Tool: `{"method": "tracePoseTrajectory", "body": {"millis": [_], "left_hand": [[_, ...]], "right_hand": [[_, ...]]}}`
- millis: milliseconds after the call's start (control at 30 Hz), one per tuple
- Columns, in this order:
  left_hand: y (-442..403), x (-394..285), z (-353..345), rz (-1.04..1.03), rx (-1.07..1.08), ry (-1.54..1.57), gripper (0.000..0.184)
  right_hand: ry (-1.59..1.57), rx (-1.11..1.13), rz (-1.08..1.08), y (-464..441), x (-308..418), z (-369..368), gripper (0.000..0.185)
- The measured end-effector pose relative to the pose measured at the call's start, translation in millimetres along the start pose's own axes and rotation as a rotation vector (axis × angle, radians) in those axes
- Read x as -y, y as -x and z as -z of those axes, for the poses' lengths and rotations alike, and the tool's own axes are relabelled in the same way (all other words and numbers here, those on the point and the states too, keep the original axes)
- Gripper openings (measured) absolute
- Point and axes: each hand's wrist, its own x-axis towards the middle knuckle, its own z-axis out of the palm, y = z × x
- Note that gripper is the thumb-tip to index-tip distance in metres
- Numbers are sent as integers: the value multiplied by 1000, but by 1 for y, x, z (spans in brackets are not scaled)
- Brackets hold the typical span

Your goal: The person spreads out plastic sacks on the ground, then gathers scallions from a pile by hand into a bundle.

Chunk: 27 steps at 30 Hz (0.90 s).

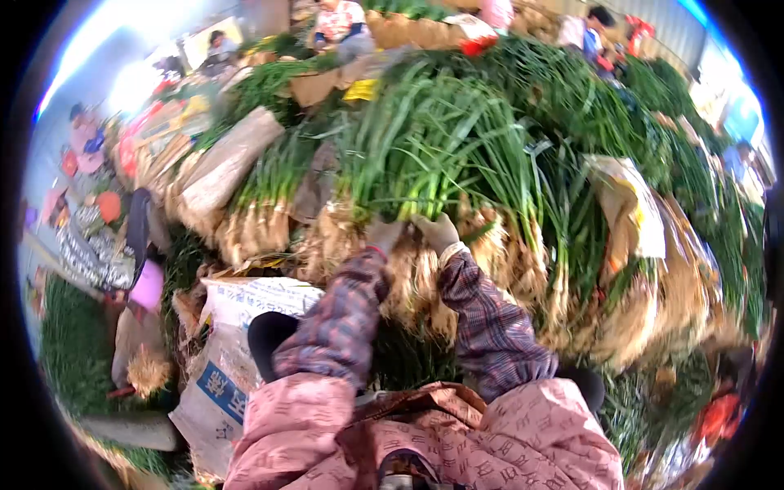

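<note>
In front of me lies a wide heap of green onions (pixel 433 135), leaves pointing away and pale roots towards me. My left hand (pixel 384 234), in a pale glove, is closed around stems of a bunch just above its roots (pixel 412 278). Close beside it, my right hand (pixel 438 233), also gloved, grips the same bunch. The fingertips are partly hidden among the stems. Plaid sleeves cover both forearms, which reach over my pink patterned apron (pixel 539 429).
White printed sacks (pixel 216 384) lie at my left, near a rolled pale wrap (pixel 231 161). A person with a lilac garment (pixel 148 284) is at the left; others sit at the back. More onion bundles (pixel 625 322) line the right, under a white sack (pixel 625 200).
</note>
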Motion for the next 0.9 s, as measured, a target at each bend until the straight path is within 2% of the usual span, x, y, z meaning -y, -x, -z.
{"method": "tracePoseTrajectory", "body": {"millis": [33,67,100,133,200,233,267,300,333,367,400,467,500,567,600,667,700,733,800,867,900], "left_hand": [[16,-23,2,153,115,125,90],[12,-25,2,107,146,138,89],[7,-28,3,62,178,153,89],[12,-46,8,28,236,275,85],[23,-76,14,-15,354,563,79],[37,-98,24,-59,411,589,76],[48,-112,27,-100,478,615,73],[48,-113,16,-208,457,547,72],[48,-118,4,-324,449,483,71],[56,-128,11,-299,664,557,77],[60,-132,14,-259,627,405,86],[37,-119,28,-54,733,324,91],[32,-120,41,119,445,162,85],[-80,-6,4,101,221,319,70],[-105,9,10,94,129,383,64],[-151,33,25,62,-53,502,55],[-172,45,26,-54,-162,613,61],[-150,21,51,120,-93,818,63],[-110,-32,85,426,-289,736,50],[-161,13,76,238,-414,302,45],[-124,-16,86,150,-251,129,33]], "right_hand": [[-236,-57,89,-32,-29,-38,60],[-548,-59,-110,-14,7,-26,62],[-847,-97,-45,24,55,2,63],[-748,-140,6,-3,38,-1,56],[-897,-67,70,33,88,56,38],[-971,-26,98,52,117,86,30],[-945,-24,130,65,128,110,19],[-929,-64,178,73,129,127,20],[-823,-100,105,79,119,147,18],[-580,-157,205,62,70,159,19],[-430,-171,238,60,32,169,22],[-232,-173,243,72,-27,188,31],[-349,-160,191,62,-100,183,36],[-632,-167,-43,70,-158,181,46],[-794,-182,-220,84,-141,182,52],[-296,-158,-163,115,-86,205,60],[-61,-227,-77,119,-76,211,54],[183,-317,-12,123,-67,217,49],[442,-797,277,131,-36,214,34],[310,-610,236,137,11,204,22],[309,-489,268,141,32,190,39]]}}
